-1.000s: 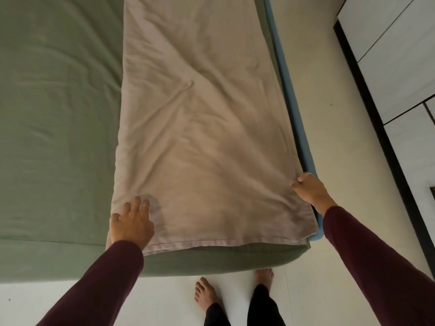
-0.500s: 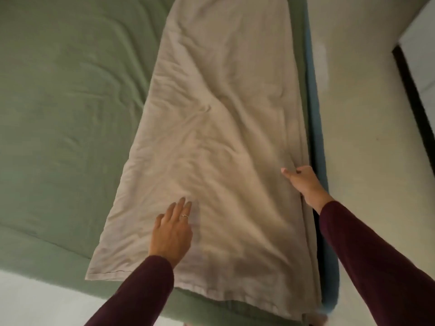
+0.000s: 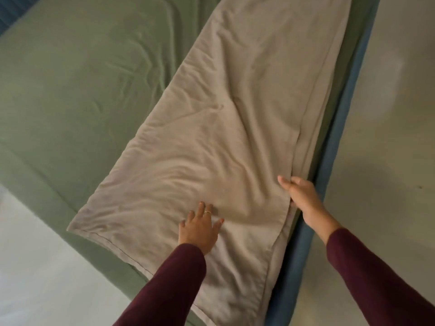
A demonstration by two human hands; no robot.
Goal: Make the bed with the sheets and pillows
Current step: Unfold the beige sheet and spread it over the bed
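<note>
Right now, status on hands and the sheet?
Left hand flat on beige sheet, pressing. Right hand grips its right edge. Sheet folded, wrinkled, on green mattress. Nothing in the way.

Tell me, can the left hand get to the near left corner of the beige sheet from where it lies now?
Probably yes. The left hand lies flat on the beige sheet, and nothing lies between it and that corner.

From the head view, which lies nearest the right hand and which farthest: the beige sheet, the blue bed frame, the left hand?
1. Beige sheet: its right edge is gripped by the right hand.
2. Blue bed frame: just right of that hand.
3. Left hand: leftward, resting flat on the sheet.
</note>
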